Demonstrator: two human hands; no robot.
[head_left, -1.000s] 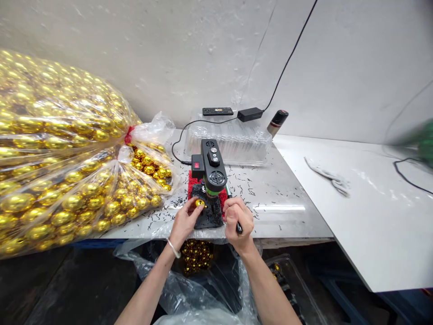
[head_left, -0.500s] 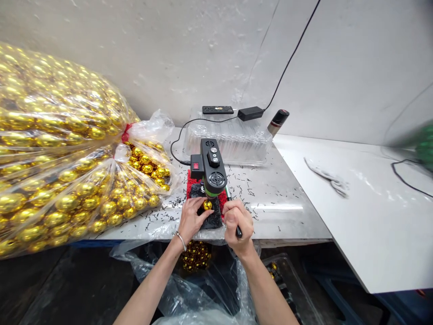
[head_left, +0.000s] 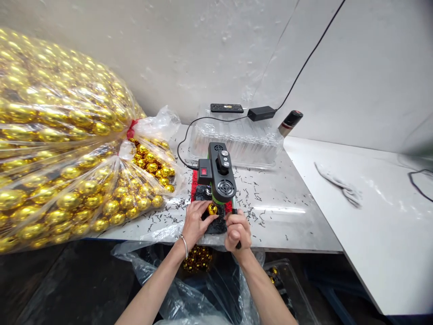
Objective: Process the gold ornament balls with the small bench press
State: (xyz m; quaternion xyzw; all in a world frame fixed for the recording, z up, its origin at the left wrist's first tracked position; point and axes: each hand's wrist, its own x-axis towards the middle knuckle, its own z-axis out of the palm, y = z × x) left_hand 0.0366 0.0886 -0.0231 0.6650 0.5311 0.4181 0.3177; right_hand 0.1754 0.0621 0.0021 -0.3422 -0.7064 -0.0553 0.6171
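Note:
A shiny gold ball ornament (head_left: 212, 209) sits under the head of a small black-and-green bench press (head_left: 221, 174), pinched between the thumb and fingers of my left hand (head_left: 197, 220). My right hand (head_left: 238, 231) is wrapped round the press's black lever handle (head_left: 238, 245), at the right of the machine. Beneath the press lies a black pad (head_left: 216, 226) on red material. The exact contact between the press tip and the ball is hidden by the machine's head.
Big clear bags of gold balls (head_left: 67, 135) fill the left. Behind the press stands a clear plastic tray (head_left: 237, 140) bearing a power adapter (head_left: 262, 113). Scissors (head_left: 341, 185) lie on the white table at right. Dark scraps litter the metal tabletop (head_left: 277, 225); an open plastic bag (head_left: 189, 293) hangs below.
The scene has shifted slightly rightward in view as my head turned. My right hand's lever now looks lower and more foreshortened. My left hand still holds the ball under the press.

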